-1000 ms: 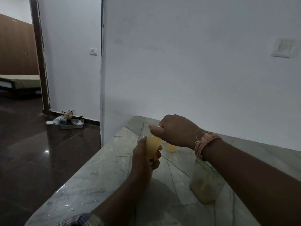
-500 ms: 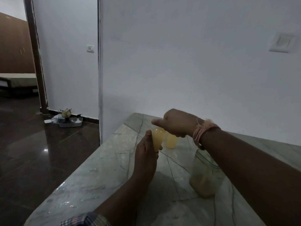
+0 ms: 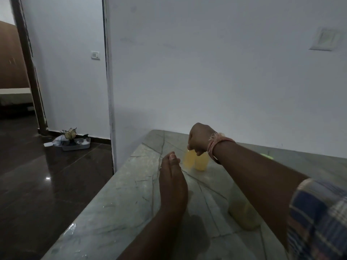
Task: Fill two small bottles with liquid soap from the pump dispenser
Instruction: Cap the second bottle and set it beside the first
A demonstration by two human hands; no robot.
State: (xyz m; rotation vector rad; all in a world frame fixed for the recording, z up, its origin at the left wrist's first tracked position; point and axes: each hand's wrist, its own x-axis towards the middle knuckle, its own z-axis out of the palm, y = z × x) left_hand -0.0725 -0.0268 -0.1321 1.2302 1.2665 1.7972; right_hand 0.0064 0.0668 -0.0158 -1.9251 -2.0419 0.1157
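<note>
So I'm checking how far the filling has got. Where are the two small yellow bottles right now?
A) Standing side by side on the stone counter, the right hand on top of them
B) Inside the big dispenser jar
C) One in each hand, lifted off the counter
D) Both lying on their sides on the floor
A: the two small bottles stand upright together on the counter, with the right hand at their tops and the left hand open beside them.

A pink thread band (image 3: 216, 147) circles the wrist; blue checked sleeve (image 3: 319, 218).
</note>
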